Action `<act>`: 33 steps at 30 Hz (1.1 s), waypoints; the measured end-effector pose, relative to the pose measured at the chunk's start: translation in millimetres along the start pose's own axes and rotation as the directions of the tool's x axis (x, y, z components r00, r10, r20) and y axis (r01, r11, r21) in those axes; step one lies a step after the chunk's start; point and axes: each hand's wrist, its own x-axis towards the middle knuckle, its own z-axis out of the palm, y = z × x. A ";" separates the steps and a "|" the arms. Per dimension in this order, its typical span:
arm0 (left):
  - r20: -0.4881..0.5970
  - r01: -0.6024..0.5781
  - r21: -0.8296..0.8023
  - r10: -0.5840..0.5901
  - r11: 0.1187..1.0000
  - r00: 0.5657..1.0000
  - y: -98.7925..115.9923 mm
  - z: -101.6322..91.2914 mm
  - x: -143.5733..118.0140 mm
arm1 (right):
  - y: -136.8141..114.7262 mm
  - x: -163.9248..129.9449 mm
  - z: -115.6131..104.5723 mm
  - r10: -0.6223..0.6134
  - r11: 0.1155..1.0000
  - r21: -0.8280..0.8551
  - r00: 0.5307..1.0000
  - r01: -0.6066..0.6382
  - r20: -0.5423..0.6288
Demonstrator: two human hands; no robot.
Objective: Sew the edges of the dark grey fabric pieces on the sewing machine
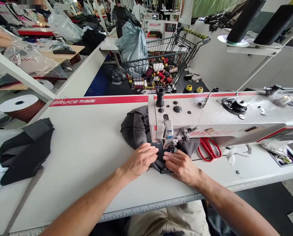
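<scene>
Head view: dark grey fabric (136, 126) lies bunched on the white table (87, 144), running under the head of the Bruce sewing machine (210, 119), so its middle is hidden behind the machine body and only the hump to the machine's left and a strip in front of it show. The left hand (140, 160) rests flat on the fabric just left of the presser foot (173, 149), fingers nearly straight and pressed down, gripping nothing. The right hand (182, 167) lies beside it directly in front of the foot, fingers lightly bent onto the cloth edge; whether they pinch a fold cannot be made out. The fingertips of the two hands almost meet. Red-handled scissors (209, 149) lie under the machine arm, right of the needle, blades hidden. Behind the machine stands a wire cart of thread spools (158, 73). Far left of the machine, more dark cloth (26, 150) is cut off by the frame edge.
</scene>
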 end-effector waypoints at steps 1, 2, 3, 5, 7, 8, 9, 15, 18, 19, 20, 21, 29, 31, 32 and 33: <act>-0.002 -0.001 0.001 0.001 1.000 1.000 -1.5 0.4 0.3 | 0.0 0.9 0.1 0.004 1.000 -0.013 1.000 -0.004 0.001; -0.005 -0.001 0.004 0.001 1.000 1.000 -2.9 0.8 0.6 | 0.0 1.7 0.3 0.007 1.000 -0.028 1.000 -0.007 0.002; -0.006 0.000 0.007 0.001 1.000 1.000 -4.1 1.1 0.9 | 0.1 2.4 0.6 0.010 0.999 -0.043 1.000 -0.010 0.000; 0.001 -0.001 0.020 0.001 1.000 1.000 -5.8 1.5 1.4 | 0.3 3.6 1.8 0.013 0.997 -0.071 1.000 -0.014 -0.011; 0.014 0.001 0.038 -0.002 0.999 1.000 -7.0 1.8 1.7 | 0.9 4.2 3.6 0.020 0.996 -0.092 0.999 -0.022 -0.026; 0.018 0.003 0.047 -0.004 0.999 1.000 -7.6 2.0 1.7 | 1.3 4.2 4.7 0.025 0.995 -0.100 0.999 -0.028 -0.031; 0.019 0.004 0.055 -0.005 0.998 1.000 -8.5 2.4 1.6 | 1.7 4.2 6.0 0.030 0.994 -0.108 0.999 -0.034 -0.033; 0.017 0.008 0.087 -0.010 0.996 1.000 -15.2 4.8 1.7 | 5.4 1.7 12.8 0.058 0.989 -0.133 0.998 -0.060 -0.017; 0.058 0.035 0.084 -0.040 0.996 0.997 -9.9 0.4 4.0 | 5.2 1.4 12.2 0.071 0.988 -0.140 0.997 -0.068 0.018; 0.093 0.051 0.085 -0.059 0.995 0.994 -5.8 -2.1 4.8 | 4.0 1.8 10.7 0.082 0.987 -0.144 0.996 -0.075 0.041; 0.132 0.067 0.092 -0.079 0.993 0.988 -0.7 -4.9 5.4 | 2.1 2.5 8.6 0.099 0.985 -0.151 0.993 -0.088 0.069; 0.166 0.079 0.107 -0.096 0.991 0.981 4.8 -7.6 5.7 | -0.5 3.3 5.8 0.120 0.982 -0.160 0.988 -0.104 0.098; 0.106 0.043 0.136 -0.058 0.990 0.993 24.1 -12.1 -0.1 | -27.8 3.5 -20.2 0.206 0.959 -0.243 0.947 -0.145 0.248; 0.101 0.019 0.083 -0.027 0.996 0.994 23.0 -9.3 -1.4 | -31.3 2.5 -21.6 0.203 0.951 -0.282 0.944 -0.126 0.262; 0.100 0.005 0.064 -0.012 0.998 0.995 22.7 -7.5 -2.2 | -32.2 2.4 -21.4 0.197 0.950 -0.291 0.944 -0.117 0.264; 0.097 -0.005 0.054 -0.001 0.999 0.995 22.6 -5.8 -3.2 | -32.5 2.5 -20.7 0.179 0.952 -0.289 0.949 -0.101 0.258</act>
